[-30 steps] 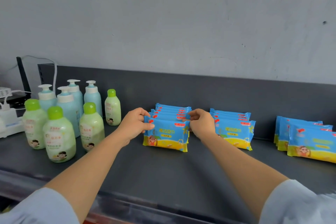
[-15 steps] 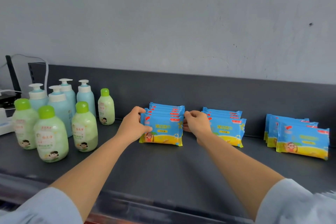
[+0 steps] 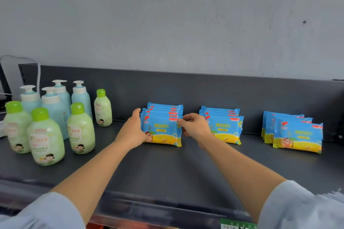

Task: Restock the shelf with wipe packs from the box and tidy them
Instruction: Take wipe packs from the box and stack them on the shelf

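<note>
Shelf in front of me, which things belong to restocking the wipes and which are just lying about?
Job: left row of wipe packs, with the left hand against its side and the right hand pinching its front pack; middle row; right row; shelf.
Lying about: green-capped bottles; blue pump bottles; white cable.

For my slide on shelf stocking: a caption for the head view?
Left hand presses and right hand pinches the leftmost row of wipe packs on a dark shelf beside bottles.
</note>
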Available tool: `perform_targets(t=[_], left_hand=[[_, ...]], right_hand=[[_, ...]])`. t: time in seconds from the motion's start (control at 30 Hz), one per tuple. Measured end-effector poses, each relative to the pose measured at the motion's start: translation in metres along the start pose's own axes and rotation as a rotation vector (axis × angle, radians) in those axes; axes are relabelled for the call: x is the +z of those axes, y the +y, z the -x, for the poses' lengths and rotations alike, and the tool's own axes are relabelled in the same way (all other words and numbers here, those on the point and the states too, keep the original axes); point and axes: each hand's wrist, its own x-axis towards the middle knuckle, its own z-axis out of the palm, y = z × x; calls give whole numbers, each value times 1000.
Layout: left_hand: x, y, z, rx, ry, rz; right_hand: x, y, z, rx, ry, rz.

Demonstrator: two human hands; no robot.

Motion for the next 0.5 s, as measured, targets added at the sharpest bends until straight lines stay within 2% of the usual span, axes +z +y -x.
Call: perform_targets(t=[0.2,0.5], left_hand=[[-2,3,1,12,17,-95],[2,7,8,166,115,-338]], right_hand=[[-6,-5,11,-92,22,159],[-14,-6,28,-164,39,433]])
